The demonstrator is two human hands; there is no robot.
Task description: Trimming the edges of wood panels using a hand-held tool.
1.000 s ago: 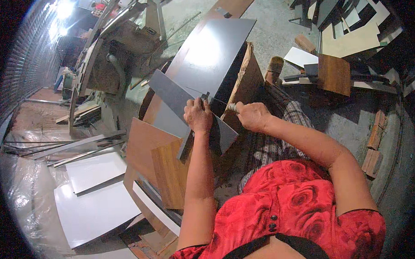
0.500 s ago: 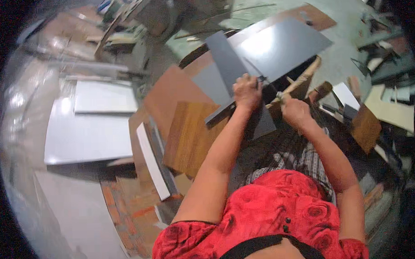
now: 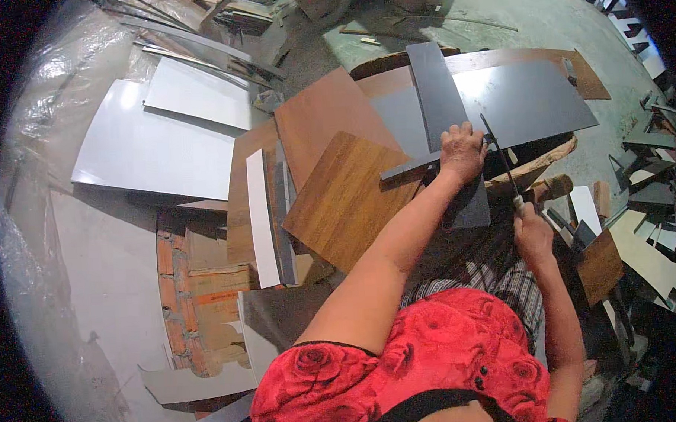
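My left hand (image 3: 461, 156) is closed over a narrow grey strip (image 3: 405, 168), pressing it crosswise on a long dark grey board (image 3: 438, 92). My right hand (image 3: 533, 234), nearer my body, is wrapped round the pale handle of a long, thin, dark-bladed tool (image 3: 502, 155). Its blade points away from me and passes just right of my left fingers, near the strip's end. Whether it is a file or a narrow saw I cannot make out. A large glossy grey panel (image 3: 528, 100) lies under and beyond the blade.
A wood-grain board (image 3: 350, 199) and a brown panel (image 3: 335, 129) lie left of my left forearm. Beyond them are a white strip (image 3: 262, 221) and white panels (image 3: 157, 154). A rough log edge (image 3: 541, 167) sits under the work. Offcuts (image 3: 645, 256) litter the right side.
My right hand has drawn back toward my body with the tool, and more of its blade shows. My left hand still presses on the strip. The whole view has shifted.
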